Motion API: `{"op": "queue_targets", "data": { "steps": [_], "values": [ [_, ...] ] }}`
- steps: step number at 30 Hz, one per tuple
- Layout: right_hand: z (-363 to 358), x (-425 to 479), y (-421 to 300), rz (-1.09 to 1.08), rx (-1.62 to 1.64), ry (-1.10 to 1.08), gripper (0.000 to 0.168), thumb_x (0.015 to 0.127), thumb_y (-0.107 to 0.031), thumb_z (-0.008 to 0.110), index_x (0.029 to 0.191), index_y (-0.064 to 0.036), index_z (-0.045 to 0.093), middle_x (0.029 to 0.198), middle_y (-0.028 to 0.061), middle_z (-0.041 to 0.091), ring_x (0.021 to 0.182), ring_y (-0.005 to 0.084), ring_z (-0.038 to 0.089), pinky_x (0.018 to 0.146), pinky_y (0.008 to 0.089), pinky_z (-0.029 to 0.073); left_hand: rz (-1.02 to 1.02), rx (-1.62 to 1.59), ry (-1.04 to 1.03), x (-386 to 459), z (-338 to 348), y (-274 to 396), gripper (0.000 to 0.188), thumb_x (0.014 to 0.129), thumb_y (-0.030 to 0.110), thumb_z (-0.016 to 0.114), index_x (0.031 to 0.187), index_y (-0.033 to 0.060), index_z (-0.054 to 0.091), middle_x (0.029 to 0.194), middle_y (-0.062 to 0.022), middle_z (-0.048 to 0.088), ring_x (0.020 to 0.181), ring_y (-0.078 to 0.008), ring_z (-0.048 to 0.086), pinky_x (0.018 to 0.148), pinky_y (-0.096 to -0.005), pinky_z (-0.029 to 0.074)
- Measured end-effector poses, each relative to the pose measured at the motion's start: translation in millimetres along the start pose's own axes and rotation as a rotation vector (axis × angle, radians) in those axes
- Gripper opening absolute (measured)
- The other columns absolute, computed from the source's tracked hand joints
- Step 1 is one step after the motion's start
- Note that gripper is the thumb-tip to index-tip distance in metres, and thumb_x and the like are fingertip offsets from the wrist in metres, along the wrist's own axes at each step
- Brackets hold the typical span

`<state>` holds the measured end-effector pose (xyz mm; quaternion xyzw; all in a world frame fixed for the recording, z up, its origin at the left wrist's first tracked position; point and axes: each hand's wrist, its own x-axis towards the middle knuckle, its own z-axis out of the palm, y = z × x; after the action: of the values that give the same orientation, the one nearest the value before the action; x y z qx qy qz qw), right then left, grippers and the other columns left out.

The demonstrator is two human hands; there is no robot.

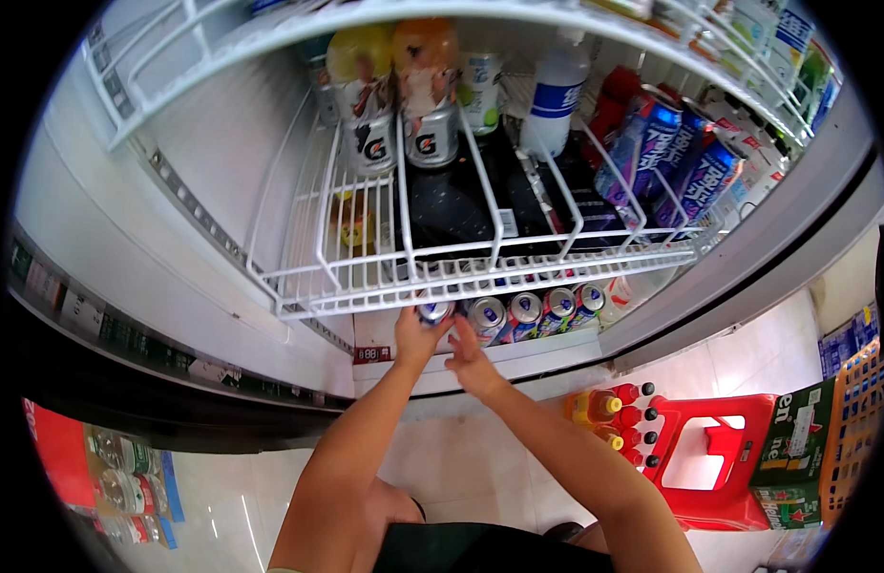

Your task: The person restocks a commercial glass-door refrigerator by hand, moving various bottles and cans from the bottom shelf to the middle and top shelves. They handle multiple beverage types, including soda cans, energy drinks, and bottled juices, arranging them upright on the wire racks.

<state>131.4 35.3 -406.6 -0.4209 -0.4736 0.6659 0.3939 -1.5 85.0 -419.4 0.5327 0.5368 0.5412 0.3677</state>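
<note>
My left hand (415,338) is closed around a drink can (435,312) at the bottom of a display fridge, below the front edge of a white wire shelf (485,281). Close to that can, my right hand (475,360) has its fingers apart and grips nothing that I can see; whether a fingertip touches the can I cannot tell. To the right stands a row of upright cans, among them a silver-topped can (487,315) and a blue and red can (525,312). The wire shelf hides what lies farther back.
Gatorade bottles (429,136), a blue-labelled bottle (556,100) and several blue and purple cans (639,147) stand on the wire shelf above my hands. On the floor at right are bottled drinks (599,407), a red plastic stool (728,494) and an orange basket (846,415). Water bottles (130,494) lie at left.
</note>
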Motion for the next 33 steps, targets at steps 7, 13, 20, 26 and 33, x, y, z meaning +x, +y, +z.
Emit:
{"op": "queue_targets", "data": {
  "steps": [7,13,20,26,33],
  "values": [
    [6,-58,-30,-0.22,-0.463,-0.03,0.101,0.076,-0.008,0.069,0.153,-0.005,0.004,0.157,0.0172,0.019,0.141,0.0307,0.032,0.11,0.0383,0.035,0.2,0.296,-0.069,-38,-37,73,0.07,0.064,0.012,0.086,0.126,0.0017,0.055,0.114,-0.0086,0.065,0.104,-0.0159,0.062,0.09,-0.0313,0.049],
    [-5,-122,-84,-0.249,-0.612,0.134,0.099,0.075,-0.027,0.079,0.148,0.001,0.017,0.14,0.024,0.042,0.127,0.0383,0.046,0.103,0.0403,0.041,0.172,0.053,-0.222,-68,-15,173,0.062,0.063,0.019,0.086,0.116,-0.0011,0.061,0.103,-0.0087,0.069,0.095,-0.0158,0.065,0.086,-0.031,0.05],
    [-28,-178,-199,-0.426,-0.722,0.464,0.087,0.067,-0.032,0.083,0.132,-0.002,0.034,0.115,0.0201,0.051,0.11,0.0386,0.053,0.087,0.0442,0.048,0.29,-0.11,-0.362,-66,45,299,0.067,0.063,0.02,0.086,0.12,-0.0021,0.058,0.109,-0.0086,0.067,0.1,-0.0151,0.063,0.089,-0.0303,0.048],
    [-79,-174,-286,-0.707,-0.961,0.674,0.083,0.065,-0.029,0.082,0.131,-0.001,0.039,0.114,0.0202,0.055,0.107,0.0365,0.055,0.086,0.0433,0.049,0.502,-0.219,-0.385,-33,89,383,0.07,0.068,0.017,0.084,0.129,-0.0011,0.054,0.116,-0.0095,0.065,0.104,-0.0151,0.062,0.091,-0.0298,0.048],
    [-116,-124,-338,-0.886,-0.722,0.8,0.084,0.062,-0.028,0.086,0.127,0.001,0.041,0.105,0.0232,0.062,0.095,0.0402,0.062,0.079,0.0449,0.051,0.509,-0.156,-0.396,10,122,378,0.095,0.072,0.028,0.086,0.144,0.0003,0.032,0.142,-0.0156,0.044,0.132,-0.029,0.042,0.108,-0.0447,0.034]
  ]
}}
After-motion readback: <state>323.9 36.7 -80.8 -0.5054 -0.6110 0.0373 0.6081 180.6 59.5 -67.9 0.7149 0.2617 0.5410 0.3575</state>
